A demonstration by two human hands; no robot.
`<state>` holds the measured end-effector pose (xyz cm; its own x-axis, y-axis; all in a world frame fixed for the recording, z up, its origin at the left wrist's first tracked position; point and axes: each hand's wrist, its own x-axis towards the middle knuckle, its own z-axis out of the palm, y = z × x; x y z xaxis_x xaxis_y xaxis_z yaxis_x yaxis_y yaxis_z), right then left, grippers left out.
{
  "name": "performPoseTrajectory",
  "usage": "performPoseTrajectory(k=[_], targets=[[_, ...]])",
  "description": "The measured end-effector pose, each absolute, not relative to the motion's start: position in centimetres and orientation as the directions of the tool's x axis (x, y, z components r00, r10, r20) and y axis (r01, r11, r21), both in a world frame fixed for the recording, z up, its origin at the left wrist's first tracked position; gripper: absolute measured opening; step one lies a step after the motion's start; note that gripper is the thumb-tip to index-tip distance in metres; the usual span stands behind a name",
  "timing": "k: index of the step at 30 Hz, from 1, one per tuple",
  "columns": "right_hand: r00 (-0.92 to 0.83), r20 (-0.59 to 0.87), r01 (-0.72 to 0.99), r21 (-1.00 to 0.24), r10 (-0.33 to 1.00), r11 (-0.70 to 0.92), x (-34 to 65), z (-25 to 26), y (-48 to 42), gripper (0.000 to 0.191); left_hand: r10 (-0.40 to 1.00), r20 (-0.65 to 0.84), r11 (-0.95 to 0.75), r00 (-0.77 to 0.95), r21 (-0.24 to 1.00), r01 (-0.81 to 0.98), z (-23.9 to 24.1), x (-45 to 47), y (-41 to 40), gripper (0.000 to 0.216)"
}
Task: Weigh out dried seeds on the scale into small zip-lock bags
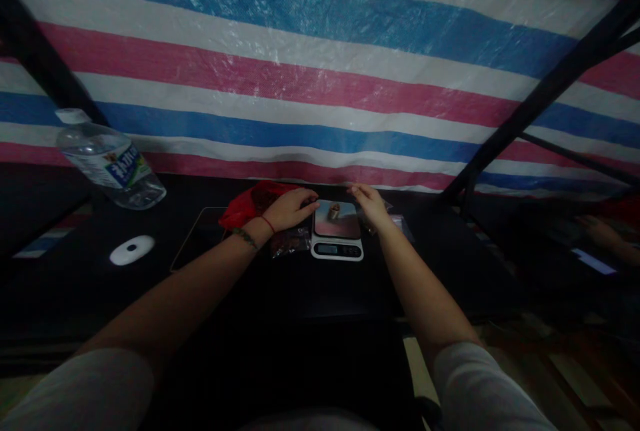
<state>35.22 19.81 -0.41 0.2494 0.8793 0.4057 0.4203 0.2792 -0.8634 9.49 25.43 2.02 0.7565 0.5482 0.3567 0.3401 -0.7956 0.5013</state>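
A white kitchen scale [337,249] with a shiny plate lies on the black table between my hands. On its plate stands a small metallic cup [335,213] with brownish contents. My left hand [293,209] reaches to the scale's left edge, fingers apart and loosely bent, beside a red plastic bag [236,207] holding something dark. My right hand [371,203] is raised at the scale's far right corner, thumb and fingers pinched together; what they hold, if anything, is too small to tell. A small clear bag [291,242] of dark brown pieces lies left of the scale.
More clear plastic bags [401,226] lie right of the scale, partly behind my right forearm. A flat dark tablet-like thing [197,237], a white oval object [132,250] and a large clear bottle [113,161] are at left. Behind hangs a striped tarp [300,77]. Another person's hand [600,231] shows at right.
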Motion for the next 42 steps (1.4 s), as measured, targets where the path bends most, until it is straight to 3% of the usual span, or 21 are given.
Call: performPoseTrajectory(k=[4, 8, 17, 22, 28, 33, 36, 39, 42], targets=[[0.54, 0.368, 0.307, -0.923, 0.757, 0.23, 36.1, -1.5, 20.4, 0.037, 0.561, 0.228, -0.812, 0.796, 0.341, 0.474, 0.7, 6.6, 23.6, 0.064], [0.523, 0.407, 0.384, -0.897, 0.749, 0.219, 36.5, -2.6, 19.7, 0.032, 0.552, 0.117, -0.819, 0.826, 0.264, 0.51, 0.3, 5.7, 22.5, 0.085], [0.496, 0.445, 0.443, -0.868, 0.746, 0.224, 36.1, -2.6, 18.8, 0.028, 0.547, 0.099, -0.832, 0.832, 0.174, 0.526, 0.0, 6.0, 21.9, 0.075], [0.493, 0.467, 0.472, -0.852, 0.734, 0.225, 36.1, -3.0, 18.9, 0.026, 0.599, 0.105, -0.798, 0.794, 0.171, 0.578, -0.3, 5.6, 22.4, 0.054], [0.517, 0.481, 0.515, -0.836, 0.708, 0.193, 36.1, -2.9, 18.7, 0.025, 0.639, 0.164, -0.769, 0.752, 0.154, 0.62, -1.2, 6.5, 22.0, 0.073], [0.522, 0.536, 0.524, -0.815, 0.664, 0.247, 34.7, -0.4, 17.9, 0.022, 0.66, 0.167, -0.751, 0.732, 0.189, 0.633, -1.3, 6.5, 21.9, 0.06], [0.379, 0.568, 0.556, -0.771, 0.73, 0.311, 32.1, 2.2, 18.4, 0.022, 0.644, 0.203, -0.76, 0.737, 0.277, 0.588, -0.7, 5.9, 22.0, 0.056], [0.027, 0.502, 0.623, -0.685, 0.864, 0.378, 28.1, 4.9, 20.4, 0.022, 0.535, 0.191, -0.818, 0.823, 0.359, 0.449, -0.1, 5.4, 22.0, 0.057], [-0.335, 0.349, 0.686, -0.546, 0.875, 0.48, 23.5, 6.5, 23.8, 0.027, 0.398, 0.146, -0.863, 0.906, 0.395, 0.315, 0.1, 5.1, 21.8, 0.055]])
